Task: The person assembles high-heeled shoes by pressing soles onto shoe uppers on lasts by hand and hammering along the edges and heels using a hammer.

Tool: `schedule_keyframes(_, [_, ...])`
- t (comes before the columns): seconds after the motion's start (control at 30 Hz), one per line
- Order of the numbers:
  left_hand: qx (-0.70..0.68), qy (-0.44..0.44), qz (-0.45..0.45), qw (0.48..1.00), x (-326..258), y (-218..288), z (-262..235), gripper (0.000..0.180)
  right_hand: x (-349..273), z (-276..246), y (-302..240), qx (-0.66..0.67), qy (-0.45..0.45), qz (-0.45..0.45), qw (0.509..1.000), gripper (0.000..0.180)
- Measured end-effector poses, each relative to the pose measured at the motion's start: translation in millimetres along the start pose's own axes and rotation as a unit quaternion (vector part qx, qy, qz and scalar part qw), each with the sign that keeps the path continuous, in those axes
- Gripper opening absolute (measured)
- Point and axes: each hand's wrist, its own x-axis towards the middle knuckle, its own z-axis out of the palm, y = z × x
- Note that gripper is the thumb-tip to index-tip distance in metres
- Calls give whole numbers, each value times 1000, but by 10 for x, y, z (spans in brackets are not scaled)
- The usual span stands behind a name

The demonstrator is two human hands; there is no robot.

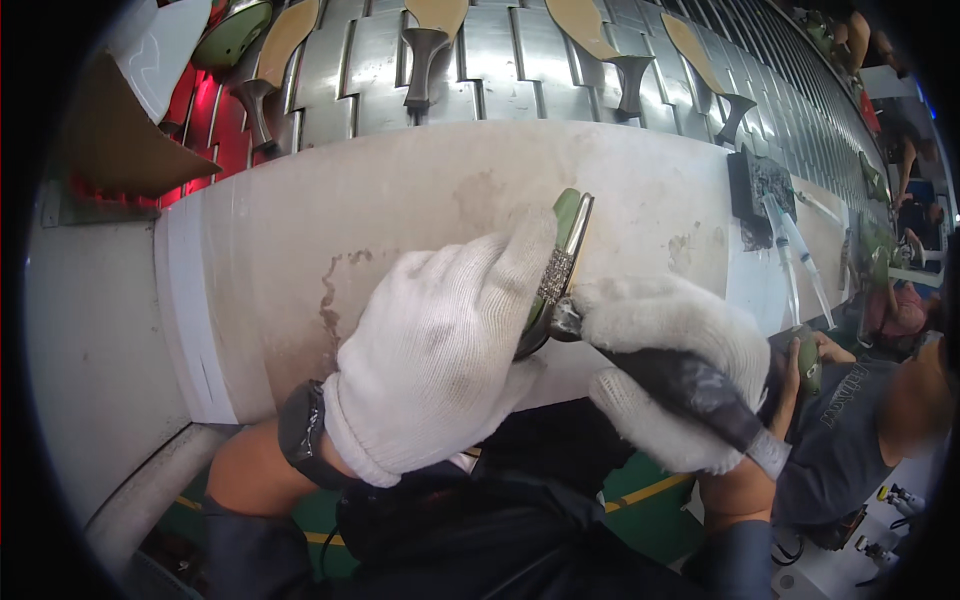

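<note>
My left hand (440, 340), in a white knit glove, is closed around a green shoe (567, 212) with a glittery stone-covered band. A pale, shiny edge runs along one side of the shoe; the glove hides much of the rest. My right hand (680, 340), also gloved in white, grips a dark-handled tool (690, 385) with pale smears and a whitish end. Beside the band, a small shiny dark piece (567, 320) shows between the hands; whether it belongs to the tool or the shoe, I cannot tell. Both hands are above the near side of the worktable (270, 260).
Beyond the table, several tan soles with dark heels (427, 60) lie on a metal slat conveyor (490, 45). At right are a dark block (755, 195) and syringes (795, 245). A brown cardboard piece (130, 140) stands far left. A co-worker (850, 420) sits close on the right.
</note>
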Motion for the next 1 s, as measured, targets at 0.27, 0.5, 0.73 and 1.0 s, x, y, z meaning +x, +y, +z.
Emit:
schedule_keyframes(0.27, [-16, -19, -2, 1000, -40, -26, -49, 100, -464, 669, 1, -95, 89, -52, 990, 34])
schedule_keyframes(0.5, [-8, -5, 32, 999, -139, -183, -125, 97, -508, 945, -78, -105, 136, -65, 983, 36])
schedule_keyframes(0.73, [-125, -9, 20, 992, -249, -445, -191, 58, -458, 889, -124, -167, 119, -90, 975, 36])
schedule_keyframes(1.0, [-128, 28, 23, 991, -278, -492, -178, 52, -496, 1091, -174, -9, 87, 7, 996, 36])
